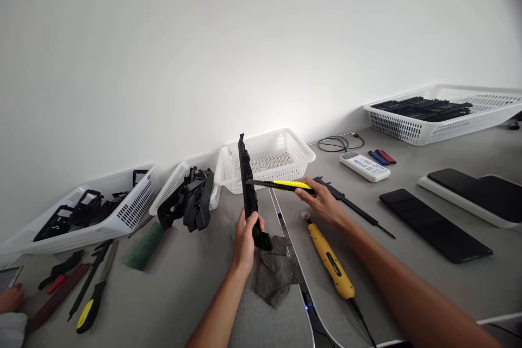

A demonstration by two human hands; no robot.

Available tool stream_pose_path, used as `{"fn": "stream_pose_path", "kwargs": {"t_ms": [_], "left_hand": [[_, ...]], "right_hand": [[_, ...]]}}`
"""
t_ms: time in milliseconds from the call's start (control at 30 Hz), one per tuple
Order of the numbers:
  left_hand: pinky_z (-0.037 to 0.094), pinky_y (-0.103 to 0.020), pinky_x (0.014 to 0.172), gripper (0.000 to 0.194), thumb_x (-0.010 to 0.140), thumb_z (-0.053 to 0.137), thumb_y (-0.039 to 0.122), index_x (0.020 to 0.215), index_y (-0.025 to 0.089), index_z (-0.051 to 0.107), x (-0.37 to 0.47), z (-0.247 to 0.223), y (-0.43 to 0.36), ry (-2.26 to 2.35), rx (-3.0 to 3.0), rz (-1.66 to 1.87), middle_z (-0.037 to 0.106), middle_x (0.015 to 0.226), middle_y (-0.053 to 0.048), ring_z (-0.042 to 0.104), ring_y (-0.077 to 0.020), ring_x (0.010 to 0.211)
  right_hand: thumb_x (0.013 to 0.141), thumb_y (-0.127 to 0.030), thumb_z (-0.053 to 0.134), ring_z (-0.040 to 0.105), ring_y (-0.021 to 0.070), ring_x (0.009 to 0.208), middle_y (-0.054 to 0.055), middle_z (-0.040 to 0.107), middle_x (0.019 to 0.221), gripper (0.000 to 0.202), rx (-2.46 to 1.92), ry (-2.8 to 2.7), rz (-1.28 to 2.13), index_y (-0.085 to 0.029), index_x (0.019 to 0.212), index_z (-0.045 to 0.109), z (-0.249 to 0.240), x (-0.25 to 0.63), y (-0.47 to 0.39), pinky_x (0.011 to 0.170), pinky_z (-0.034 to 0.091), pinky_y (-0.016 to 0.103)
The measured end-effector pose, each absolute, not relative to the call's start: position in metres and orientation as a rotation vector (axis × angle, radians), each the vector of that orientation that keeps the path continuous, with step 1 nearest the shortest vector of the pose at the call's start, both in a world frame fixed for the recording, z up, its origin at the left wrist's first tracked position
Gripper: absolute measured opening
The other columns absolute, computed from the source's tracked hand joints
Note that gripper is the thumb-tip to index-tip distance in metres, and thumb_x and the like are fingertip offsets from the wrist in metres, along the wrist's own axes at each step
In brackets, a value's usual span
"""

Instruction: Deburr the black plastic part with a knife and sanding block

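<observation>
My left hand (245, 242) is closed around the lower part of a long black plastic part (247, 179), which stands nearly upright above the table. In my right hand (322, 200) is a yellow and black utility knife (291, 185). Its blade points left and meets the black part around mid-length; whether it presses in, I cannot tell. Below the part lies a crumpled dark grey cloth or paper (275, 277). A yellow rotary tool (331, 258) with a cord rests on the table under my right forearm. Behind it lies a black caliper (353, 204).
White baskets hold black parts at left (134, 204), centre-left (183, 171) and far right (424, 131); another basket (305, 160) stands behind my hands. A file (92, 304), a green sheet (144, 247), a white device (365, 167) and a phone (434, 225) lie about. Another person's hand (11, 299) shows at left.
</observation>
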State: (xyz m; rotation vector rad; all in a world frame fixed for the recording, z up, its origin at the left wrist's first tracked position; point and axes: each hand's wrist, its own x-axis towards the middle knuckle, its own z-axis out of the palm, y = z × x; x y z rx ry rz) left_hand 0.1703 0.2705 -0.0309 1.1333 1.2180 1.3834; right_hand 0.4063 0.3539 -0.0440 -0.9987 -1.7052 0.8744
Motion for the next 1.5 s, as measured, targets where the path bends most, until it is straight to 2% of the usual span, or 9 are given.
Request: {"fn": "stream_pose_path", "kwargs": {"t_ms": [267,367,467,667,800,900,1100,1300,1500], "left_hand": [[0.043,-0.026,0.066,0.035,0.099,0.055,0.051,0.083,0.02,0.061,0.174,-0.03,0.269,1.136,1.16,1.331,0.06,0.073,-0.001,0.051,-0.0146,0.066],[0.045,-0.026,0.065,0.037,0.098,0.056,0.052,0.088,0.018,0.067,0.175,-0.03,0.268,1.08,1.132,1.344,0.067,0.082,-0.005,0.055,-0.0146,0.067],[0.048,-0.028,0.064,0.036,0.097,0.058,0.05,0.104,0.017,0.07,0.177,-0.03,0.268,0.994,1.084,1.35,0.073,0.104,-0.01,0.06,-0.0151,0.07],[0.053,-0.031,0.067,0.042,0.098,0.058,0.048,0.129,0.021,0.062,0.178,-0.024,0.266,0.833,0.991,1.334,0.072,0.122,-0.013,0.068,-0.0181,0.074],[0.053,-0.032,0.068,0.048,0.096,0.058,0.053,0.128,0.018,0.061,0.178,-0.023,0.267,0.774,0.88,1.322,0.073,0.117,-0.014,0.069,-0.0195,0.073],[0.05,-0.029,0.06,0.05,0.095,0.061,0.053,0.131,0.018,0.059,0.177,-0.026,0.27,0.816,0.854,1.326,0.073,0.103,-0.01,0.065,-0.0167,0.064],[0.045,-0.025,0.056,0.038,0.095,0.065,0.052,0.116,0.021,0.061,0.176,-0.033,0.271,0.836,0.851,1.318,0.07,0.095,-0.004,0.057,-0.0104,0.056],[0.042,-0.024,0.053,0.058,0.095,0.063,0.052,0.145,0.025,0.049,0.174,-0.031,0.272,0.828,0.849,1.293,0.07,0.096,-0.005,0.058,-0.0113,0.058],[0.044,-0.026,0.056,0.061,0.097,0.061,0.051,0.149,0.024,0.046,0.174,-0.033,0.272,0.818,0.862,1.292,0.071,0.097,-0.006,0.059,-0.012,0.058]], "right_hand": [[0.095,-0.061,0.059,0.063,0.0248,0.09,0.007,0.071,0.1,0.047,-0.957,-1.767,0.938,-0.019,0.114,0.071,-0.043,0.404,0.354,0.079,0.049,0.035],[0.092,-0.062,0.062,0.057,0.0201,0.075,0.003,0.064,0.082,0.044,-1.005,-1.776,0.98,-0.019,0.096,0.07,-0.038,0.406,0.351,0.068,0.045,0.032],[0.089,-0.065,0.064,0.049,0.0162,0.065,-0.001,0.053,0.069,0.047,-1.051,-1.78,1.015,-0.02,0.079,0.062,-0.036,0.407,0.349,0.06,0.039,0.029],[0.087,-0.067,0.065,0.046,0.0152,0.064,-0.002,0.048,0.068,0.049,-1.072,-1.78,1.069,-0.02,0.073,0.056,-0.037,0.409,0.35,0.057,0.034,0.028],[0.087,-0.064,0.065,0.043,0.0146,0.064,-0.003,0.046,0.068,0.048,-1.045,-1.819,1.125,-0.02,0.072,0.055,-0.036,0.409,0.349,0.058,0.032,0.028],[0.088,-0.062,0.065,0.041,0.0139,0.065,-0.003,0.044,0.068,0.046,-1.03,-1.872,1.149,-0.02,0.072,0.054,-0.035,0.405,0.347,0.06,0.03,0.027],[0.086,-0.07,0.064,0.044,0.0147,0.064,-0.002,0.048,0.067,0.052,-1.1,-1.812,1.052,-0.02,0.072,0.056,-0.036,0.404,0.347,0.058,0.032,0.027],[0.084,-0.076,0.064,0.048,0.0168,0.061,0.001,0.055,0.068,0.06,-1.184,-1.651,0.918,-0.017,0.082,0.07,-0.038,0.411,0.352,0.057,0.034,0.029],[0.083,-0.074,0.065,0.048,0.0157,0.062,0.0,0.055,0.066,0.059,-1.225,-1.589,0.871,-0.015,0.079,0.07,-0.036,0.412,0.352,0.056,0.034,0.028]]}}
